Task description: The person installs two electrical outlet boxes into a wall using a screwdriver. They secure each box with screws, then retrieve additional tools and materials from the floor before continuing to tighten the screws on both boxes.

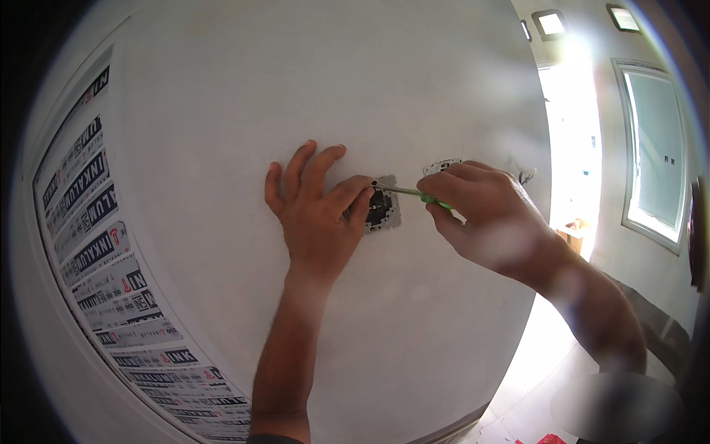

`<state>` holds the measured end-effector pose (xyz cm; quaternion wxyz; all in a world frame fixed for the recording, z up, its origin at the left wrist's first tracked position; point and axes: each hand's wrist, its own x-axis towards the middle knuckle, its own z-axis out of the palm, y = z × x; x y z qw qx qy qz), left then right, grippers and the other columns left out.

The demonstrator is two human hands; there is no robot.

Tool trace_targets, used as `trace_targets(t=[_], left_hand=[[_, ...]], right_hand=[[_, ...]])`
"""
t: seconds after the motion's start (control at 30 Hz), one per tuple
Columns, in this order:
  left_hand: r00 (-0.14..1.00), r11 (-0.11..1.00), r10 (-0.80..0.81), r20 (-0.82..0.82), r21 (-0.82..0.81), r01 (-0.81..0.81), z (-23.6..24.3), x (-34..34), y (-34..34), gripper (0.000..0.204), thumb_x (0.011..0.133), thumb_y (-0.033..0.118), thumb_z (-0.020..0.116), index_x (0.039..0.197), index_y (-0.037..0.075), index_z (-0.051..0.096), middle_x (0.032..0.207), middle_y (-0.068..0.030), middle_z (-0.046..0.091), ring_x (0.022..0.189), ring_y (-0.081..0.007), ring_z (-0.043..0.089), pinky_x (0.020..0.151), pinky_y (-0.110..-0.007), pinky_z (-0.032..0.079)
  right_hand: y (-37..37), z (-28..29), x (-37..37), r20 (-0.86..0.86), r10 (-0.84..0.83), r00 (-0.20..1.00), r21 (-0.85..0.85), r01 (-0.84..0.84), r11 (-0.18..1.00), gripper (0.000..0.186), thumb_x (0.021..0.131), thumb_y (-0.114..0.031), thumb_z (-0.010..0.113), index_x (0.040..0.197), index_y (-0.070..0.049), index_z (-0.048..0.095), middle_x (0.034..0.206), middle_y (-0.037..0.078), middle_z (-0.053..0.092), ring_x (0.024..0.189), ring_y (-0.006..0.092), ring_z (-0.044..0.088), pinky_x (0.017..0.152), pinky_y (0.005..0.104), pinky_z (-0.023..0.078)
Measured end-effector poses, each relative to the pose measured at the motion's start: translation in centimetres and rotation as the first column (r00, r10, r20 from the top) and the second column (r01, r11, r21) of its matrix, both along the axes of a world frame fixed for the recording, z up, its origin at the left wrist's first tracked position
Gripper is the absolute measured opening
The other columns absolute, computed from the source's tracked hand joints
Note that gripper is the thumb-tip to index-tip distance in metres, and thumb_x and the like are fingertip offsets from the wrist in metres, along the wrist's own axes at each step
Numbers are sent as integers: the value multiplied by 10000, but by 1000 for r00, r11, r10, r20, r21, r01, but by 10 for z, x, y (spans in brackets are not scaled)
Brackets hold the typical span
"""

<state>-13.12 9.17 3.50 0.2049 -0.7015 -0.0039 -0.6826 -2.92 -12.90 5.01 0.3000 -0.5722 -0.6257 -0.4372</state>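
I am pinching a thin green-handled screwdriver in my right hand, fingers curled tight around its handle, with its slim metal shaft running toward 9 o'clock and its tip meeting the top edge of a grey square metal socket insert with a dark plastic core. My left hand is pressing flat on the white plastered wall, its 4 fingers spread toward 12 o'clock and its thumb reaching toward 3 o'clock, the thumb tip resting on the left side of the insert; it is gripping nothing, only bracing. The insert is sitting in the wall near the middle of the view, between my 2 hands. At 1 o'clock from it, just above my right knuckles, a second small grey metal fitting is showing on the wall. At 9 o'clock, well apart, a white frame covered in printed protective film strips is curving down the wall's edge. At 3 o'clock, beyond the wall's corner, a bright doorway and a white-framed window are glowing, with 2 square ceiling lights at 1 o'clock.
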Motion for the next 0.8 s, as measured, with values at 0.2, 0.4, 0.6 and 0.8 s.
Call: trace_targets(t=[0.2, 0.4, 0.6, 0.8], left_hand=[[1000, 1000, 8, 9, 21, -8, -1, 0, 6, 116, 812, 247, 888, 891, 267, 806, 1333, 56, 643, 1450, -254, 439, 1255, -567, 140], [1000, 1000, 18, 2, -8, -18, -2, 0, 4, 119, 828, 263, 886, 929, 289, 829, 1339, 58, 670, 1458, -235, 457, 1283, -547, 131], [1000, 1000, 20, 7, 0, -20, -3, 2, 6, 113, 821, 272, 892, 917, 283, 833, 1344, 55, 669, 1461, -235, 454, 1286, -551, 129], [1000, 999, 31, 6, 15, -31, -4, 2, 8, 136, 829, 281, 888, 954, 289, 833, 1357, 44, 666, 1468, -241, 445, 1289, -569, 119]], right_hand=[[5, 2, 0, 35, 18, 999, 10, -18, 1000, 63, 936, -44, 663, 979, 1, 668, 871, 138, 654, 885, 312, 677, 798, 437, 573], [3, 0, -4, 40, -3, 999, 7, 3, 1000, 75, 947, -58, 659, 982, 6, 678, 862, 126, 657, 880, 278, 679, 802, 420, 575], [8, 3, -6, 39, 14, 999, -1, -14, 1000, 195, 864, 60, 734, 1052, 23, 700, 820, 146, 665, 691, 307, 657, 651, 425, 534], [4, 31, -44, 0, -373, 928, -358, 348, 866, 117, 965, -81, 664, 1062, -23, 696, 835, 158, 690, 732, 346, 708, 673, 459, 551]])
